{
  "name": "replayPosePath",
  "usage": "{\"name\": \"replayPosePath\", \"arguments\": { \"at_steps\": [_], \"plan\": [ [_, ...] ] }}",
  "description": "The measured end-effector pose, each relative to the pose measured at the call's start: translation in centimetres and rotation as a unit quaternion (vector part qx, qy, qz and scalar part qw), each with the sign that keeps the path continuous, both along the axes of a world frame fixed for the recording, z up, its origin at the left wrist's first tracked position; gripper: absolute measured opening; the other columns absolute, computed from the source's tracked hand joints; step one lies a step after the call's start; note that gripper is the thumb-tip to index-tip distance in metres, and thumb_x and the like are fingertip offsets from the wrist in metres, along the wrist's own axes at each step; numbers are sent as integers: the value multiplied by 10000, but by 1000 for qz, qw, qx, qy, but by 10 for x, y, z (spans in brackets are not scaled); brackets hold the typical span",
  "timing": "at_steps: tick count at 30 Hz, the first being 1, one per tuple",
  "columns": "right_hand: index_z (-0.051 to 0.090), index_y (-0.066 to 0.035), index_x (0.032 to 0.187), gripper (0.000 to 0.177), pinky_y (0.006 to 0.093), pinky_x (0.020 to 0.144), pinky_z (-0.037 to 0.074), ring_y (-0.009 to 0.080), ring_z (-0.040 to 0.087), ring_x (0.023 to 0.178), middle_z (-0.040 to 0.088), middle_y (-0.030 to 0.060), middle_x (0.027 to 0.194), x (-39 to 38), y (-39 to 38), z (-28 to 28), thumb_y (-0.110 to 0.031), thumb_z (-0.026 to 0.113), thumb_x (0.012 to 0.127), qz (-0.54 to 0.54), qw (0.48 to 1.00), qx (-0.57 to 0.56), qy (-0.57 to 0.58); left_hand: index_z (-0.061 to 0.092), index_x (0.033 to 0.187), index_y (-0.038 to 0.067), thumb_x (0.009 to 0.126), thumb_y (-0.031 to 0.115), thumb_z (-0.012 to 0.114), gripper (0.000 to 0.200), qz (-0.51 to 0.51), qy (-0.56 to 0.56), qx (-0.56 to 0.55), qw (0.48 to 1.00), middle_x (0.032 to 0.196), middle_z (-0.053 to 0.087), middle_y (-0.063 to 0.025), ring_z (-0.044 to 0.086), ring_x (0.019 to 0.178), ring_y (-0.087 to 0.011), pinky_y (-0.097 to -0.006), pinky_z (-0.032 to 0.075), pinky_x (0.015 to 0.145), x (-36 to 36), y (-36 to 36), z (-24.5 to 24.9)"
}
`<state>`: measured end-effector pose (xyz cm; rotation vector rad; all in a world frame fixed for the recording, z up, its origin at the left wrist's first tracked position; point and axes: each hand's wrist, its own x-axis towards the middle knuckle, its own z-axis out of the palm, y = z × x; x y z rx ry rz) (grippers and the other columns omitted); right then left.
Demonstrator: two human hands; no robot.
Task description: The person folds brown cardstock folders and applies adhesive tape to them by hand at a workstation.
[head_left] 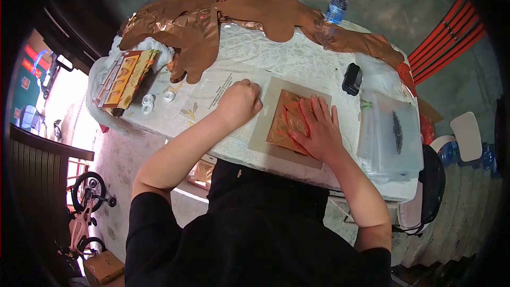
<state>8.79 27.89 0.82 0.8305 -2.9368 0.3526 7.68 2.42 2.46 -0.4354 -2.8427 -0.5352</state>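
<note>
A square packet of copper-coloured foil [281, 127] with red-edged creases lies on a flat grey board [260, 135]. My right hand [322, 130] rests flat on the packet's right side, fingers stretched out and slightly apart. Left of the board, my left hand [240, 102] is curled into a fist on the table. Its palm is turned away, so anything inside the fingers is hidden. Under and beside that fist is a clear printed plastic sheet [212, 87].
Crumpled copper foil sheets [255, 8] line the table's far edge beside a water bottle [337, 5]. Clear plastic bags [388, 133] and a black object [352, 79] are at right. A printed box [125, 79] and small white rolls [148, 103] sit at left.
</note>
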Motion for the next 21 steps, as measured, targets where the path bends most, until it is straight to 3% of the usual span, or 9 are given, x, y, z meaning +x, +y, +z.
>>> {"name": "replayPosePath", "arguments": {
  "at_steps": [9,19,21],
  "plan": [
    [345,-140,1477,799,554,1149,117,351,205,1437,246,192,1542,1,-1,2,-551,596,840,0,1000,0,-1,594,759,-16,792,106,599,127,5,18,-4,1000,727,619,-219,624,681,-398,-469,521,649,2,11,1],
    [343,-143,1478,794,558,1146,123,354,208,1435,246,191,1542,0,-1,1,-538,603,840,-4,1000,-5,2,646,796,-15,795,138,632,154,7,-60,30,998,730,648,-220,646,700,-385,-442,529,656,7,16,13],
    [337,-141,1481,802,554,1148,118,353,207,1436,243,191,1544,1,-2,3,-542,601,839,-4,1000,6,-2,641,729,-10,769,87,603,111,12,-60,62,996,722,637,-238,646,709,-396,-465,534,677,8,20,16]
  ]
}}
